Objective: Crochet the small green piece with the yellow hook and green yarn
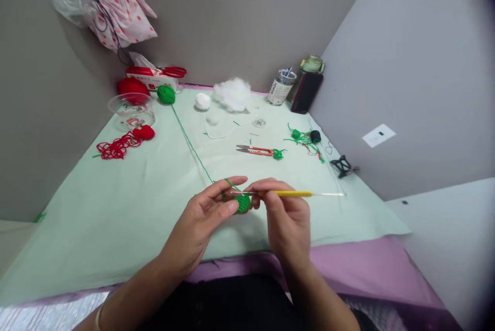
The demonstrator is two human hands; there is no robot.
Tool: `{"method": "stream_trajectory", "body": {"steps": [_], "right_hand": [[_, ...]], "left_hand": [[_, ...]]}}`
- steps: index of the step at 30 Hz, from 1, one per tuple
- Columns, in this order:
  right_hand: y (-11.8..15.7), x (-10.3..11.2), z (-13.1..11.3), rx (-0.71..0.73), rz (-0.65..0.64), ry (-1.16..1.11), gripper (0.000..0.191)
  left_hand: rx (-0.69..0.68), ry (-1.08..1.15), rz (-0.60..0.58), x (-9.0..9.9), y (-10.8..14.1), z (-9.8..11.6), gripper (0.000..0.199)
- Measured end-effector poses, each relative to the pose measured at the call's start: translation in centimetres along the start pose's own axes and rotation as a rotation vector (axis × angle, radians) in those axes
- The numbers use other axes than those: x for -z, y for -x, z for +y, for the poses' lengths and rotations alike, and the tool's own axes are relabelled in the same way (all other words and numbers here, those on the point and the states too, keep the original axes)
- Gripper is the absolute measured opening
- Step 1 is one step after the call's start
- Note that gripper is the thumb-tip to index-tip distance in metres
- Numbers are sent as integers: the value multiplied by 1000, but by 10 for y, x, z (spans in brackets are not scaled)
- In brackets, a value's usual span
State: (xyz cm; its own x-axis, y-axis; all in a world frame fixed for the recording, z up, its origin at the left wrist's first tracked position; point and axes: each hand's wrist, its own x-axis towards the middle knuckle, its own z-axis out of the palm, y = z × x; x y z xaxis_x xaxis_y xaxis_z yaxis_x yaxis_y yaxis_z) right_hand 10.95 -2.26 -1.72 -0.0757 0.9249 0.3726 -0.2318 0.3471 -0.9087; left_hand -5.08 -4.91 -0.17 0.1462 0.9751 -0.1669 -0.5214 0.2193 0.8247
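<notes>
Near the front of the table, my left hand (209, 210) pinches a small round green crochet piece (243, 203) between thumb and fingers. Green yarn (189, 141) runs from a green yarn ball (166, 94) at the back left to the left hand's fingers. My right hand (284, 212) is closed round a crochet hook (296, 194) with a yellow handle. The hook lies nearly level, its metal tip pointing left over the top of the green piece. Whether the tip is inside a stitch is too small to tell.
Orange-handled thread snips (257, 150) lie beyond the hands. White stuffing (233, 95) and a white yarn ball (203, 101) sit at the back. Red yarn (116, 146) and a clear plastic tub (133, 114) are at left. Green scraps (296, 134), a black clip stand (343, 167) and a phone (307, 93) are at right.
</notes>
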Motion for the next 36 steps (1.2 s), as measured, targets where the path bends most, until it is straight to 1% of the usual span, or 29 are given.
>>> {"method": "stream_trajectory", "body": {"steps": [3, 6, 8, 11, 13, 15, 17, 18, 20, 21, 22, 23, 24, 25, 26, 28, 29, 31, 33, 34, 36], "right_hand": [[-3, 3, 0, -86, 25, -105, 17], [-6, 3, -2, -114, 7, -170, 20], [-6, 4, -4, -105, -17, -154, 21], [-2, 6, -8, -33, -34, -11, 21], [1, 8, -11, 47, -52, 147, 22], [4, 8, -12, 153, -98, 292, 24], [7, 8, -10, 297, -164, 424, 26], [8, 7, -8, 390, -184, 505, 27], [9, 6, -2, 598, -192, 694, 28], [10, 5, 1, 675, -175, 772, 29], [10, 5, 3, 715, -149, 811, 30], [10, 5, 4, 710, -123, 794, 30], [9, 5, 4, 661, -95, 726, 29], [8, 5, 4, 583, -66, 621, 27], [6, 5, 3, 495, -35, 497, 26], [1, 5, 0, 330, -4, 270, 23], [-1, 4, -1, 262, -6, 195, 22], [-4, 2, -3, 162, -42, 129, 20], [-3, 0, -2, 124, -54, 137, 19], [-2, -1, -2, 135, -52, 167, 20], [4, -2, 0, 229, -48, 298, 26]], "left_hand": [[-9, -30, 8, 2, 1, 1, 32], [-44, -74, 23, 4, 1, 2, 31], [-71, -100, 18, 6, 1, 2, 31], [-105, -161, 24, 8, 0, 1, 31], [-129, -222, 47, 9, 0, 1, 29], [-163, -285, 82, 8, 1, 0, 25], [-206, -321, 129, 6, 3, -1, 25], [-213, -313, 148, 5, 3, -2, 29], [-169, -218, 153, 1, 3, -2, 41], [-110, -137, 132, 0, 3, -2, 47], [-34, -47, 100, -1, 2, -2, 51], [42, 40, 70, -2, 1, -1, 53], [109, 110, 42, -2, 0, 1, 52], [133, 156, 39, -2, -2, 3, 50], [127, 181, 44, -1, -3, 5, 49], [73, 172, 58, -1, -4, 8, 47], [46, 150, 52, -1, -3, 8, 47], [10, 88, 35, -2, -3, 7, 44], [-15, 31, 40, -3, -2, 4, 43], [-31, 8, 55, -3, -1, 2, 45], [-59, -15, 86, -4, -1, -1, 52]]}}
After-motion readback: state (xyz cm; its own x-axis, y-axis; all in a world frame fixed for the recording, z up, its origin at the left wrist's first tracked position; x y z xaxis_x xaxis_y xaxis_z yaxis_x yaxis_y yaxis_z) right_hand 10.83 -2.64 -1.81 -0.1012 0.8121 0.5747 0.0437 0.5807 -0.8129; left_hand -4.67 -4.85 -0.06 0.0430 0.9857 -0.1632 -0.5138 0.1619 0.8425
